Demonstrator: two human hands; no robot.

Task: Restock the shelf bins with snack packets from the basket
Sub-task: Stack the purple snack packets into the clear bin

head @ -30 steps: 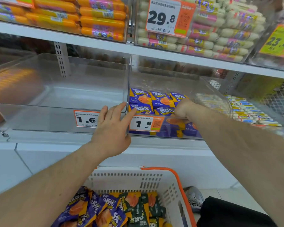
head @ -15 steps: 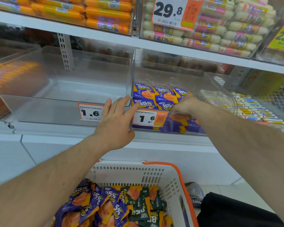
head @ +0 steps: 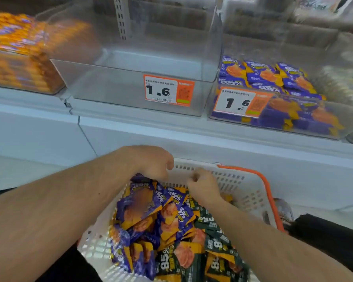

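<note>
Where hands (head: 171, 174) hover: packets (head: 167, 218) (basketed)

A shop aisle is shown. Clear plastic bins (head: 137, 64) are lined up on a white shelf (head: 171, 127), with orange price tags (head: 168, 90) marked 1.6 stuck at their front edges, and a white shopping basket (head: 243, 186) of snack packets (head: 167, 218) is seen below.

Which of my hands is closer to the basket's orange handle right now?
Right. The right hand is over the packets near the basket's back wall, on the side of the orange handle. The left hand is at the back rim, farther from the handle.
</note>
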